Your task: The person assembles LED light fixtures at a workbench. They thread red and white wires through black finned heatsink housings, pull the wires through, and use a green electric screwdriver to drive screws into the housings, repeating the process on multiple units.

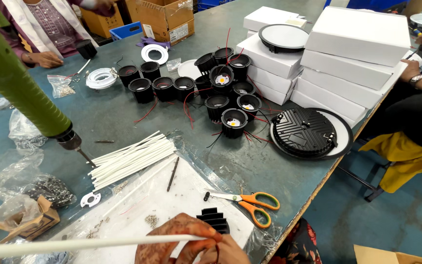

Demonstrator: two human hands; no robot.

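Left hand (174, 242) pinches a white tube (74, 244); right hand (225, 252) grips red wire, feeding it in; finned heatsink (214, 218) at 12 o'clock.

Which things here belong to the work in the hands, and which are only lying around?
In use:
- left hand and right hand, fingers together
- long white tube pinched at its end
- black finned heat sink just beyond the fingers

Lying about:
- orange-handled scissors
- bundle of white tubes
- green electric screwdriver
- stacked white boxes
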